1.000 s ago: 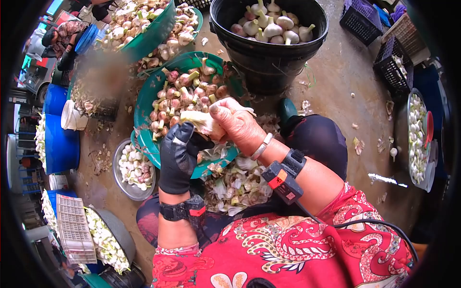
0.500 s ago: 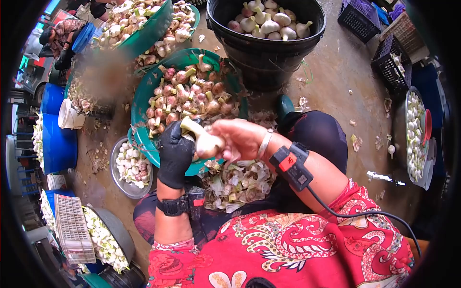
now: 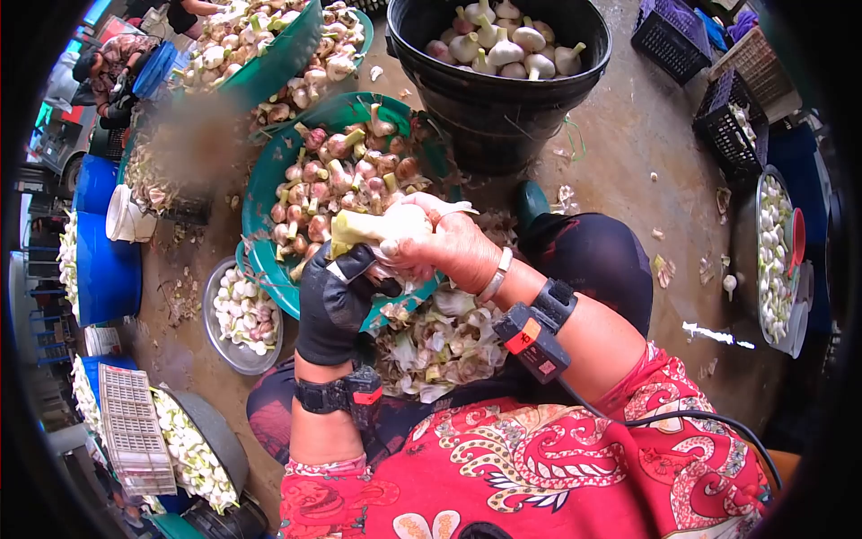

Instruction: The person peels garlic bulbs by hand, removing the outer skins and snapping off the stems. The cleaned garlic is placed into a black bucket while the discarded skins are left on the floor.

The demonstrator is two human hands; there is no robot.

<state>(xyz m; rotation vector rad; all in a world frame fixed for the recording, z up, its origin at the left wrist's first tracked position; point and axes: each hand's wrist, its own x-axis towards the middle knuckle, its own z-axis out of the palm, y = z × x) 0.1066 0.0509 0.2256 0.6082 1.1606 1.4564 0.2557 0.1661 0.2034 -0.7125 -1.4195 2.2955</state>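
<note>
My left hand [image 3: 332, 301], in a black glove, is closed around a garlic bulb [image 3: 364, 229] whose thick pale stem points left. My bare right hand [image 3: 462, 251] is closed over the bulb's other end, and a strip of white skin [image 3: 462, 207] sticks out past its fingers. Both hands are above the near edge of a green basin [image 3: 255, 225] that holds purplish garlic bulbs [image 3: 346, 180] with short stems. Beneath my hands, a heap of papery garlic peelings [image 3: 440, 350] lies by my lap.
A black bucket [image 3: 494, 126] of whiter bulbs stands beyond the basin. To the left is a metal bowl [image 3: 215, 325] with small white garlic. More garlic fills another green basin [image 3: 287, 54]. Black crates [image 3: 732, 126] stand at right. A person [image 3: 121, 67] bends at far left.
My right hand has moved up and left and its fingers now wrap the bulb. The bulb has turned, with its stem lying more level. A strip of skin now sticks out.
</note>
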